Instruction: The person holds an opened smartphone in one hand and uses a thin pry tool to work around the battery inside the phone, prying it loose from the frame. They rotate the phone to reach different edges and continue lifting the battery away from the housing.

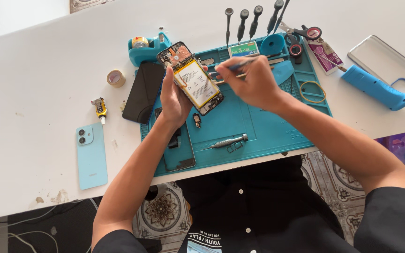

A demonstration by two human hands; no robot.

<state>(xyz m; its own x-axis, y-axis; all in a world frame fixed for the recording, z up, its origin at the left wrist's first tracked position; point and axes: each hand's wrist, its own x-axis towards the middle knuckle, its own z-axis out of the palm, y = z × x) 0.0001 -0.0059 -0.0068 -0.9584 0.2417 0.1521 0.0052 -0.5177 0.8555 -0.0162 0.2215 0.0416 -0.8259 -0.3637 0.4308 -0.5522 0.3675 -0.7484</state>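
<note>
Item 1: opened phone [192, 78], back off, battery w/ pale label showing. It is being held up off the teal work mat [258, 126], tilted, long axis running from upper-left (camera end) down to lower-right. Left hand [174, 98] is cupping it from beneath and from its left edge, fingers wrapping round the far side; thumb lying along the near edge.

Item 2: thin blue-handled tool [235, 66]. Right hand [254, 82] is pinching it, fingers pressed together round the shaft, tip pointing left toward the phone's right edge, approx. mid-length. Tip-to-phone contact: cannot tell, blurred.

Key relation: phone is lying just left of the right hand; tool is crossing the phone's long axis nearly square-on. Left hand is nearer, already carrying it.

Surrounding stock on the tabletop [33, 84]:
- black screen panel [143, 91], left of the left hand
- light-blue back cover [91, 155], near the front edge
- screwdriver [226, 142] lying on the mat, near side
- tape dispenser [147, 47], teal, behind the phone
- scissors [301, 33], far right of the mat
- clear phone case [390, 63], far right
</note>
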